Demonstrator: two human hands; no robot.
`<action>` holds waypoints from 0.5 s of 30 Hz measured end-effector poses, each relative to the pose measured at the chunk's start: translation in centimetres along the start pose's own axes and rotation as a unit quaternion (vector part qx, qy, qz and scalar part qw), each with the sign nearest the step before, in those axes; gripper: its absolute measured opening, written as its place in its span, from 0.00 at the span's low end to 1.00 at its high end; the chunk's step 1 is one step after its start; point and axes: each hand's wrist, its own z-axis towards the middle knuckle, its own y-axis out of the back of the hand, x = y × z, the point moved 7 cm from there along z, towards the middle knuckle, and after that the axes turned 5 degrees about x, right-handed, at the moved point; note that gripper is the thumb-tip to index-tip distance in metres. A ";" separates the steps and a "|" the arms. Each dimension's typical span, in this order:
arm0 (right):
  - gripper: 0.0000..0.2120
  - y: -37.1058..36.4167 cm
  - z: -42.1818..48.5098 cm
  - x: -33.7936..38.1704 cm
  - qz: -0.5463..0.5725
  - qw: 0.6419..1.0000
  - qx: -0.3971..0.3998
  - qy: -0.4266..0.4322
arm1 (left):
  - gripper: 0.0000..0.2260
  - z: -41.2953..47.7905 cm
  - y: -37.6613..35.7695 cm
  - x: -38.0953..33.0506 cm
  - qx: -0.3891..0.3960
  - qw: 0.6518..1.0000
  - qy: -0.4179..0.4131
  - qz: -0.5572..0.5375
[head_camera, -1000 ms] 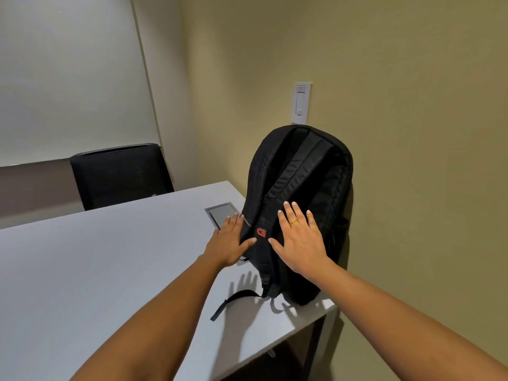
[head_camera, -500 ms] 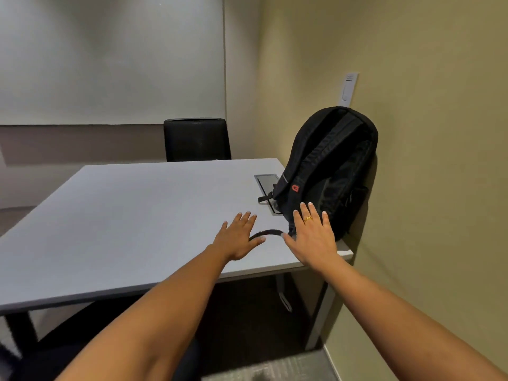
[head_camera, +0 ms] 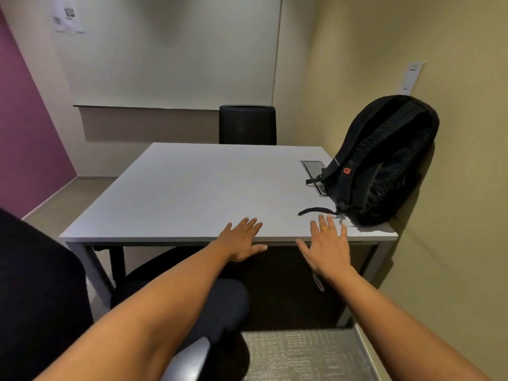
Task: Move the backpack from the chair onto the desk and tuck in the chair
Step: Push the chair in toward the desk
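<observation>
The black backpack (head_camera: 384, 163) stands upright on the right end of the grey desk (head_camera: 192, 188), leaning against the beige wall, one strap trailing on the desktop. My left hand (head_camera: 243, 240) hovers open over the desk's front edge, holding nothing. My right hand (head_camera: 327, 248), a ring on one finger, is open too, spread just in front of the edge and clear of the backpack. The black office chair (head_camera: 209, 312) sits below my arms in front of the desk, its seat partly under the front edge and its backrest at the lower left.
A second black chair (head_camera: 247, 125) stands behind the desk's far side. A grey cable hatch (head_camera: 313, 167) is set in the desktop beside the backpack. A purple wall bounds the left, a beige wall the right; patterned carpet covers the floor.
Both hands have come off the backpack and drawn back to the desk's front edge. The view has pulled back and down, bringing the near chair into sight.
</observation>
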 end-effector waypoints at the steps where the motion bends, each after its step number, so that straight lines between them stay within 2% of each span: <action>1: 0.33 -0.1 -0.6 0.7 0.000 1.000 0.002 -0.010 | 0.32 -0.8 -0.1 0.8 0.002 1.000 -0.003 0.001; 8: 0.33 -1.1 -6.3 6.9 0.031 0.996 0.018 -0.079 | 0.31 -6.2 -0.9 5.8 0.028 0.997 -0.054 0.045; 15: 0.33 -1.3 -11.0 13.3 0.054 0.993 0.021 -0.107 | 0.32 -9.7 -1.2 9.5 0.029 0.994 -0.085 0.071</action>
